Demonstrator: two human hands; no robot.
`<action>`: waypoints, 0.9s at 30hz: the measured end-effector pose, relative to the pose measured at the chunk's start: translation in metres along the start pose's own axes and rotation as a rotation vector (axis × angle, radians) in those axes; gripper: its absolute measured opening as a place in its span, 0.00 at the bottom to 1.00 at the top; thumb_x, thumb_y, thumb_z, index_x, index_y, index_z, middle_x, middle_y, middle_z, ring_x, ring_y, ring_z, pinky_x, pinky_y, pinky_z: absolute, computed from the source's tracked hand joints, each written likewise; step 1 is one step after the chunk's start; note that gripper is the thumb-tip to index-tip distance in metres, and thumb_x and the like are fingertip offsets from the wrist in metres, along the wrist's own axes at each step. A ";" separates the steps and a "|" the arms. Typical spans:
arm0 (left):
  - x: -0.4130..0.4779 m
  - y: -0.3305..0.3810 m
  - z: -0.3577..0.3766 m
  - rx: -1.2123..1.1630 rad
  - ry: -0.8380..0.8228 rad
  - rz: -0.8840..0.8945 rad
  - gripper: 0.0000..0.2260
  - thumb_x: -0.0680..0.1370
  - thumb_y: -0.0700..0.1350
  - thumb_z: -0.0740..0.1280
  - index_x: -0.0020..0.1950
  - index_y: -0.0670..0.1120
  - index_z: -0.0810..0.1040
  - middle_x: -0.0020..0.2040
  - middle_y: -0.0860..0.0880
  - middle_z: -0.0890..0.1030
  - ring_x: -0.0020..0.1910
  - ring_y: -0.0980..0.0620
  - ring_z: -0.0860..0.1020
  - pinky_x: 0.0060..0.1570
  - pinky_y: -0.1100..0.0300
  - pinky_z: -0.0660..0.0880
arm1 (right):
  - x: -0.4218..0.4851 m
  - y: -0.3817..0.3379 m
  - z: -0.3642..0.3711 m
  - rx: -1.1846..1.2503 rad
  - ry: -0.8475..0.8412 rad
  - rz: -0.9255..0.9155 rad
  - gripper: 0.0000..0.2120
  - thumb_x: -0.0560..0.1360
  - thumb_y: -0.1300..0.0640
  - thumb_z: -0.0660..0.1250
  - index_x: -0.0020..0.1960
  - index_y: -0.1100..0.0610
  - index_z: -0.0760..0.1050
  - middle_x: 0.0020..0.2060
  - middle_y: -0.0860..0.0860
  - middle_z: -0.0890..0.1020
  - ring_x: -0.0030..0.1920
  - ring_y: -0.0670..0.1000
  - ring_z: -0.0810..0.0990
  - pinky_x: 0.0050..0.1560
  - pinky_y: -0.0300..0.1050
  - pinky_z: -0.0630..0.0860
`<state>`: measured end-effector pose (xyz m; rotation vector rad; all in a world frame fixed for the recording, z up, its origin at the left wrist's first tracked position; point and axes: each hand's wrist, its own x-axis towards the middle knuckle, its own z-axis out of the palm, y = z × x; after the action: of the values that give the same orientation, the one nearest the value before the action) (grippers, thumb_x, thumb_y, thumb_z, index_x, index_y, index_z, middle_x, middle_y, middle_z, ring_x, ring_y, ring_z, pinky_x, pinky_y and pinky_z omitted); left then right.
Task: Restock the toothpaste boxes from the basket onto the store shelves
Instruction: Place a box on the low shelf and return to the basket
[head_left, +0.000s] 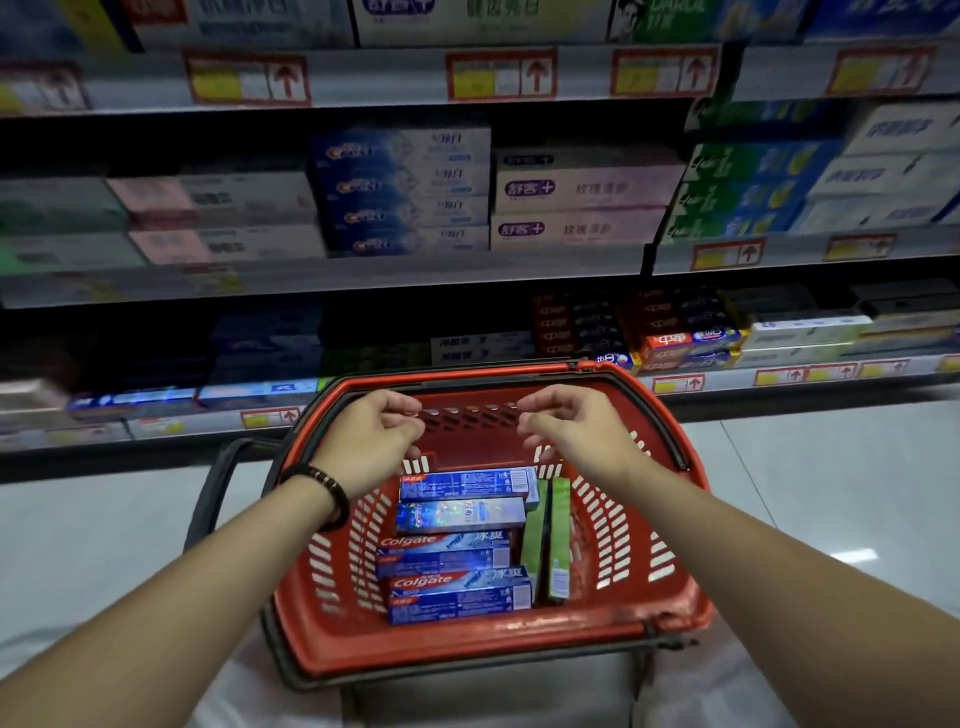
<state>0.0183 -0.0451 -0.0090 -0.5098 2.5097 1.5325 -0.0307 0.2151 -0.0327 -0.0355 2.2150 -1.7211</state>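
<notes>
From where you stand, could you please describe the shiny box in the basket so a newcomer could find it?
Look into the red basket before the shelves. Four blue boxes lie crosswise in it, left of two green boxes. The shiny box is second from the far end, just beyond the two Colgate boxes; it alone has a glittering holographic face.

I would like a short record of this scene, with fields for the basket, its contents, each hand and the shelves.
basket: red basket in front of the shelves
contents: four blue boxes lying crosswise, the two nearest marked Colgate; two green boxes lengthwise on their right
left hand: above the basket, fingers loosely curled, holds nothing; dark bracelet on the wrist
right hand: above the basket, loosely curled, holds nothing
shelves: stocked with toothpaste boxes; price tags on the edges
</notes>
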 end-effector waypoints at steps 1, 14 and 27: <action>0.003 -0.001 0.000 0.004 0.004 -0.012 0.07 0.82 0.44 0.69 0.59 0.51 0.80 0.49 0.50 0.86 0.45 0.51 0.87 0.46 0.48 0.85 | 0.002 0.001 0.000 -0.001 -0.008 0.017 0.05 0.79 0.60 0.74 0.55 0.58 0.84 0.46 0.59 0.88 0.43 0.54 0.87 0.41 0.47 0.82; 0.046 -0.066 0.040 0.043 0.052 -0.253 0.09 0.79 0.46 0.71 0.59 0.50 0.79 0.48 0.51 0.84 0.44 0.50 0.83 0.50 0.52 0.81 | 0.040 0.093 0.027 -0.047 0.117 0.349 0.03 0.77 0.63 0.72 0.49 0.58 0.83 0.41 0.55 0.86 0.35 0.50 0.83 0.32 0.44 0.77; 0.063 -0.124 0.057 0.163 0.089 -0.487 0.25 0.78 0.47 0.70 0.75 0.45 0.73 0.72 0.44 0.77 0.69 0.44 0.77 0.69 0.51 0.74 | 0.072 0.165 0.039 -0.165 0.063 0.533 0.16 0.70 0.52 0.71 0.56 0.56 0.83 0.47 0.53 0.88 0.48 0.58 0.87 0.45 0.54 0.82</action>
<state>0.0027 -0.0596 -0.1574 -1.0831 2.3045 1.1344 -0.0572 0.2070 -0.2151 0.5262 2.1447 -1.2622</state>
